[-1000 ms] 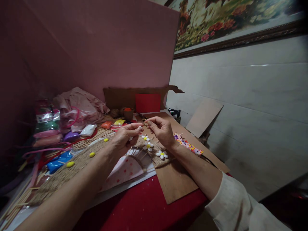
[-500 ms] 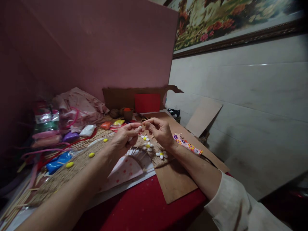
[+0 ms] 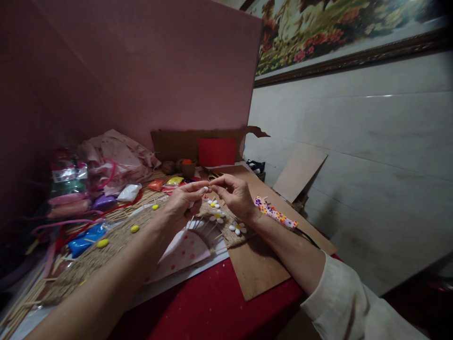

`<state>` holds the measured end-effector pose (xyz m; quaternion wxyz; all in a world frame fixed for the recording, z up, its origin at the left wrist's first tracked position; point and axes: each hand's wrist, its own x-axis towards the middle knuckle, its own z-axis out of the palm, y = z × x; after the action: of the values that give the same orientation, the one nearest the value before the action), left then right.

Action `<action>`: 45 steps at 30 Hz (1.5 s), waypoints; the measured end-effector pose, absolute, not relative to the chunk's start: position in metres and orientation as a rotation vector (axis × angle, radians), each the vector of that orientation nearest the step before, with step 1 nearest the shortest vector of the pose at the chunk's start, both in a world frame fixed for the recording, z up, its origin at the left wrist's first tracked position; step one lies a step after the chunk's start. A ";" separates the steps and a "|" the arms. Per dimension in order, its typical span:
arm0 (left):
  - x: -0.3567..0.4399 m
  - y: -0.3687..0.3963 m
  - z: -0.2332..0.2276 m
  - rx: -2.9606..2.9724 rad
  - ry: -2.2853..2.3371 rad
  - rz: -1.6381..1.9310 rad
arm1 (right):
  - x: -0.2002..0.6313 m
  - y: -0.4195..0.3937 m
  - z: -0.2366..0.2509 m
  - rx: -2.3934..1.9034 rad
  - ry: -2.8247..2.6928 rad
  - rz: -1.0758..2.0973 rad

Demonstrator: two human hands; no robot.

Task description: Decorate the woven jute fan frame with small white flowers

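Observation:
My left hand (image 3: 182, 200) is closed in a pinch, with a small bit of white clay (image 3: 205, 189) at its fingertips. My right hand (image 3: 235, 196) is also pinched, its thumb and forefinger meeting the left fingertips; what lies between them is too small to tell. Below the hands is an arched band wrapped in twine (image 3: 122, 245), with sticks poking out of it. White-petalled clay flowers with yellow centres (image 3: 238, 228) sit on its right part, and yellow clay discs (image 3: 135, 228) dot its left part. A pink spotted half-round piece (image 3: 186, 250) lies inside the arch.
Clay packets, one blue (image 3: 87, 239) and one white (image 3: 129, 192), lie at the left among thin sticks. A brown board (image 3: 260, 269) rests on the red tablecloth (image 3: 208, 302). Floral-patterned cloth (image 3: 276, 212) is beside my right forearm. A pink panel (image 3: 170, 66) stands behind.
My right fingertips have moved slightly left and now touch the left fingertips, where a small gap showed before. Everything on the table stays in place.

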<state>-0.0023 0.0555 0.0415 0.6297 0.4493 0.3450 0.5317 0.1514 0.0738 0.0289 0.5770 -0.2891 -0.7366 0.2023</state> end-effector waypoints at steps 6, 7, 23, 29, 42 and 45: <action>-0.004 0.057 0.040 1.023 0.785 1.221 | 0.152 0.074 0.028 -0.689 -1.748 0.457; -0.004 0.058 0.039 1.027 0.770 1.219 | 0.152 0.074 0.028 -0.691 -1.751 0.452; -0.003 0.056 0.040 0.999 0.719 1.223 | 0.152 0.072 0.030 -0.692 -1.763 0.428; -0.003 0.057 0.040 1.022 0.726 1.222 | 0.152 0.072 0.029 -0.692 -1.756 0.424; -0.002 0.056 0.039 1.051 0.791 1.209 | 0.150 0.070 0.031 -0.668 -1.770 0.413; 0.000 0.055 0.037 1.066 0.796 1.195 | 0.150 0.069 0.032 -0.663 -1.790 0.376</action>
<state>-0.0004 0.0546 0.0375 0.6263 0.4646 0.3470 0.5212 0.1497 0.0691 0.0324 0.5629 -0.2814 -0.7605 0.1598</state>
